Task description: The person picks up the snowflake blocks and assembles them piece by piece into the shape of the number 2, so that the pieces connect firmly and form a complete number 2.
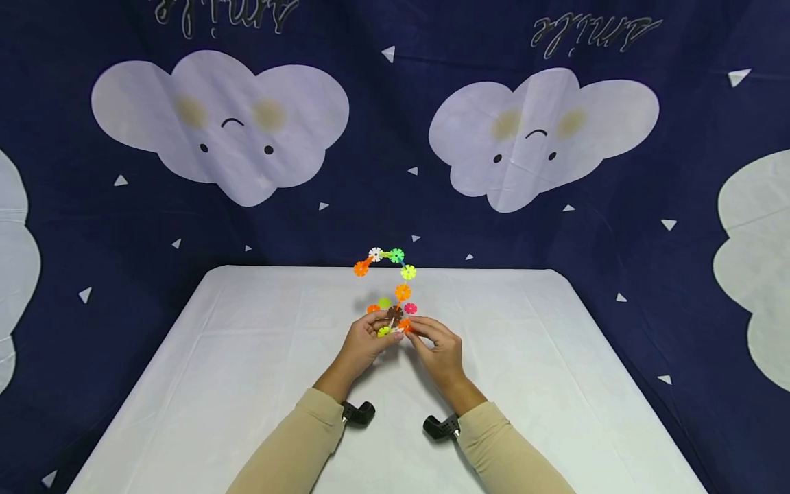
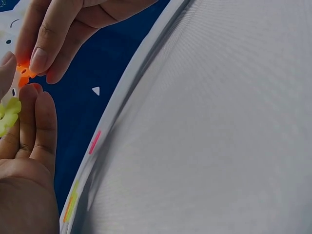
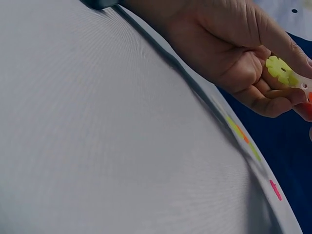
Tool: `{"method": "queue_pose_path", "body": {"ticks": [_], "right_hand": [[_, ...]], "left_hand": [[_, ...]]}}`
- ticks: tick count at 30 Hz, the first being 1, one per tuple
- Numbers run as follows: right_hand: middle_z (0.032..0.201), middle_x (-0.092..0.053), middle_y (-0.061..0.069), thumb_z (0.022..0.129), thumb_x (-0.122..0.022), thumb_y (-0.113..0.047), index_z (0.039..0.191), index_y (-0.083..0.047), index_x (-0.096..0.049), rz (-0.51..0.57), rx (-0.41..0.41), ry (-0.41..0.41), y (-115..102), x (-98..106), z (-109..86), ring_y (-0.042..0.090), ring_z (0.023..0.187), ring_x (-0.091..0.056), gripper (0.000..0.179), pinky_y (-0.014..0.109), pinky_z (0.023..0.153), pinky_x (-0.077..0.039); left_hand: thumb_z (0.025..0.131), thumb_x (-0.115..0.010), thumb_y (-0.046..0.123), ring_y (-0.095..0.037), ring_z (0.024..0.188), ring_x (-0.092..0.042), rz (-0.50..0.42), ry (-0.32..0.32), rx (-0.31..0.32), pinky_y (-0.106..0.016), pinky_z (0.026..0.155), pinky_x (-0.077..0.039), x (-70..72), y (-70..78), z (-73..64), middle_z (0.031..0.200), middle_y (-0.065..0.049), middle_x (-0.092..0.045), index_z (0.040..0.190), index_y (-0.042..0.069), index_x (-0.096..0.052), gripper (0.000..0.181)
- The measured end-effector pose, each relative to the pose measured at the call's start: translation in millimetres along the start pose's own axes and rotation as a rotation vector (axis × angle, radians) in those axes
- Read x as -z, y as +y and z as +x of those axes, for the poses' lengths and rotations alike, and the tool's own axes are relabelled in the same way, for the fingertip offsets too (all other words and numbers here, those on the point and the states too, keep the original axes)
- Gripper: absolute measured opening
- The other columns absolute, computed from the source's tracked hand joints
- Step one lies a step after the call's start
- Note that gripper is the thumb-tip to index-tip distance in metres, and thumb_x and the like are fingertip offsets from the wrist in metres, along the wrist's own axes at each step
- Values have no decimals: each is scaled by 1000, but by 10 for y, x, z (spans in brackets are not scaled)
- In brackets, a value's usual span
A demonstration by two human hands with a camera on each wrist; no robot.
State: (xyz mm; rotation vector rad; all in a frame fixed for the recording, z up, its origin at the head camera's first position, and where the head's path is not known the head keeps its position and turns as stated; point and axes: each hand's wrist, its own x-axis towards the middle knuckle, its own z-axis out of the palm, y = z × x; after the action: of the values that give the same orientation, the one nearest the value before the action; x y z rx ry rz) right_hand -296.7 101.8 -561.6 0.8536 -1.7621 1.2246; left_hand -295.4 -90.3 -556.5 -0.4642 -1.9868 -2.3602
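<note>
Both hands meet at the lower end of a chain of notched plastic snowflake discs. My left hand (image 1: pixel 364 341) grips the chain by a brown disc (image 1: pixel 395 313), with a yellow-green disc (image 1: pixel 384 331) beside its fingers. Opposite, my right hand (image 1: pixel 443 348) pinches an orange disc (image 1: pixel 404 323) between thumb and fingers, close against the left fingertips. Fingers partly hide how these lower discs join. From there the chain rises through another orange disc (image 1: pixel 403 292), a yellow disc (image 1: pixel 408 272) and a green disc (image 1: pixel 396 255), then bends left to a white disc (image 1: pixel 376 254) and an orange end disc (image 1: pixel 361 269).
Just beyond the hands, a pink disc (image 1: pixel 410 309), an orange disc (image 1: pixel 373 309) and a lime disc (image 1: pixel 384 302) lie on the white table (image 1: pixel 259 384). A dark blue cloth (image 1: pixel 389 123) with printed clouds hangs behind the far edge.
</note>
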Motion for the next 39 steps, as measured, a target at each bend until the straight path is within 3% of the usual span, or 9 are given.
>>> {"method": "queue_pose_path", "body": {"ticks": [11, 20, 25, 27, 30, 35, 39], "right_hand": [[108, -75, 21, 77, -84, 21, 105, 11, -77, 108, -38, -36, -2, 8, -12, 37, 87, -76, 30, 29, 83, -60], [111, -68, 33, 73, -79, 31, 110, 20, -69, 262, -74, -45, -1, 29, -3, 45, 82, -71, 40, 36, 79, -62], [115, -67, 33, 81, -72, 29, 117, 19, -68, 300, -148, -36, 63, 109, 27, 46, 88, -69, 38, 32, 82, -61], [115, -69, 29, 86, -72, 25, 119, 17, -68, 243, -196, -32, 109, 141, 51, 45, 91, -69, 34, 32, 84, -61], [115, -71, 22, 90, -75, 15, 121, 11, -71, 75, -300, -79, 190, 171, 91, 42, 95, -70, 32, 36, 87, -60], [122, -71, 19, 89, -81, 1, 127, 5, -71, -215, -500, -308, 363, 108, 156, 37, 110, -67, 40, 48, 100, -53], [129, -69, 21, 92, -79, -6, 131, 6, -69, -342, -520, -455, 510, -9, 236, 42, 122, -59, 42, 53, 110, -43]], "left_hand": [[92, -78, -9, -17, 99, -71, -30, -9, 6, -28, 83, -60, -5, 19, -15, 121, -23, -70, 134, -13, -57, 47], [91, -78, -8, -19, 103, -71, -38, -20, -36, -30, 85, -60, -6, 12, -19, 121, -22, -71, 132, -13, -59, 45], [91, -79, -8, -21, 109, -69, -19, -8, -45, -33, 90, -59, -7, 14, -10, 122, -22, -71, 131, -12, -61, 44], [91, -80, -7, -20, 111, -69, 5, 11, -46, -31, 93, -58, 2, 3, 0, 122, -21, -71, 131, -11, -61, 44], [91, -80, -6, -20, 112, -68, 31, 46, -48, -27, 94, -56, 20, -15, 15, 122, -20, -71, 130, -11, -62, 43], [91, -78, -10, -20, 110, -67, 22, 100, -43, -23, 91, -56, 47, -56, 41, 123, -22, -71, 130, -12, -61, 43], [90, -77, -13, -19, 109, -67, 16, 119, -34, -23, 90, -56, 33, -68, 57, 123, -23, -70, 129, -13, -61, 42]]}}
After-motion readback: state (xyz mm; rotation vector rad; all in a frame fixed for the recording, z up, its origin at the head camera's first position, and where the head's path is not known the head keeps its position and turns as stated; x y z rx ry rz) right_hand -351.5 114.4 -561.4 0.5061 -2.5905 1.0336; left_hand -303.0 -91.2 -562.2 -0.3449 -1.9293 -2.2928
